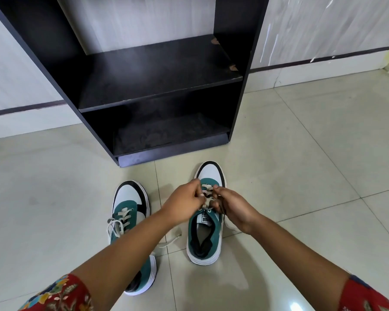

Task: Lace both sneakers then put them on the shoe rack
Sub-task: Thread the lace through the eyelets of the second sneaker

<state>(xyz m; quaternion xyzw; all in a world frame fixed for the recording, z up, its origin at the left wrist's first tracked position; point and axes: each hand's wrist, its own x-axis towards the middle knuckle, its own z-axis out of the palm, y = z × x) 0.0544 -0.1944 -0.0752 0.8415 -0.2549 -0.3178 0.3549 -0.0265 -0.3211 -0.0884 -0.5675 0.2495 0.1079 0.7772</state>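
1. The left hand [182, 204] is curling its fingers tight, pinching the cream lace [206, 199] over the right sneaker [206, 223].
2. The right hand [235, 211] is closing on the same lace from the other side.
3. The left sneaker [130, 212] is sitting beside it on the tiled floor [301, 176], its lace ends trailing loose.
4. The dark shoe rack [157, 86] is standing just beyond both.

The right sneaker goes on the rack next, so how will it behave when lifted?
The right sneaker probably lifts as one firm piece, given its thick white sole. Its loose lace end trails on the floor and will likely dangle. The flat sole suggests it won't tip.
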